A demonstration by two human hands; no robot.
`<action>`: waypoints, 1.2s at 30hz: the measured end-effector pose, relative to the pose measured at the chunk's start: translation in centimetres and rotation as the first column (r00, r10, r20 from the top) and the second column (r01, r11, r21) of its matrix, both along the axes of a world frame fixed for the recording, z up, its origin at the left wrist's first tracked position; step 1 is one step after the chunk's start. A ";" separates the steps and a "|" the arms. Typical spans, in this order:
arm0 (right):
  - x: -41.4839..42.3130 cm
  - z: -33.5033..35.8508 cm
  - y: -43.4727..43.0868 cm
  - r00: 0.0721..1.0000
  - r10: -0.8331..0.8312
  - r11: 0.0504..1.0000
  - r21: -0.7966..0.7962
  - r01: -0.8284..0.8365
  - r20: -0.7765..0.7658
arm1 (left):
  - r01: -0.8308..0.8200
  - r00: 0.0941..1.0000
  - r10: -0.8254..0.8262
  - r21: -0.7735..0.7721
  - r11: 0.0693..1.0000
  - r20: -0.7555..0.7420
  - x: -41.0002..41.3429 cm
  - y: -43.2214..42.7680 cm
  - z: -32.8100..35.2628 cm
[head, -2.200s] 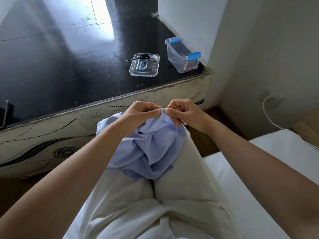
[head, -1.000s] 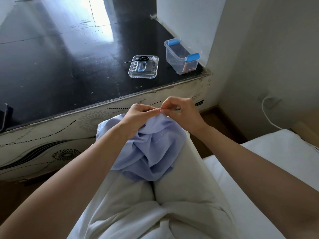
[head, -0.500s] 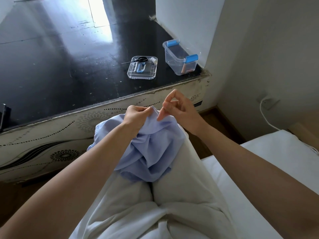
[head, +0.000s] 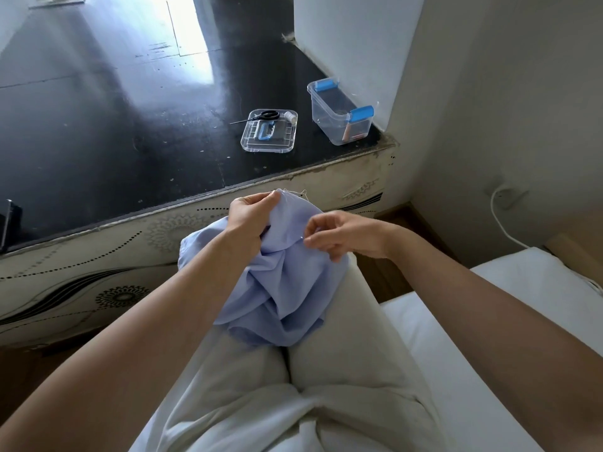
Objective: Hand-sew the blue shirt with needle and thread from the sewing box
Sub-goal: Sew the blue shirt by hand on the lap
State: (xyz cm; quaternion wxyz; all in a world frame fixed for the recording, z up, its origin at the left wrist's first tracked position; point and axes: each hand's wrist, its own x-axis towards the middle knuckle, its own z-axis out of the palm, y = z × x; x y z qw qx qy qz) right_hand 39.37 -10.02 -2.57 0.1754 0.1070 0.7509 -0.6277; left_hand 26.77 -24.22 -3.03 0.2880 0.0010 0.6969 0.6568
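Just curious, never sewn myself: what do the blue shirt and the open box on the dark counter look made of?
Blue shirt: thin, matte woven cloth, perhaps cotton; it bunches in soft folds. Box: clear, glossy hard plastic with blue clips; its contents show through.

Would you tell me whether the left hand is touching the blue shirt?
Touching. The head view shows the left hand gripping the raised top fold of the blue shirt, with no gap.
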 end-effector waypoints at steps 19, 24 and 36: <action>-2.2 -1.3 -1.7 0.868 -0.167 0.906 0.274 0.323 -0.468 | 0.047 0.996 -0.044 -0.047 0.998 0.074 0.4 -0.2 0.9; -0.3 0.1 -1.5 0.984 0.175 0.958 0.236 -0.166 -0.018 | -0.012 0.992 0.019 -0.053 0.998 0.122 0.2 -0.2 0.9; -2.8 -1.7 -1.7 0.780 -0.360 0.753 0.334 0.567 -0.512 | 0.061 0.990 -0.054 -0.051 0.997 0.131 0.1 0.1 0.4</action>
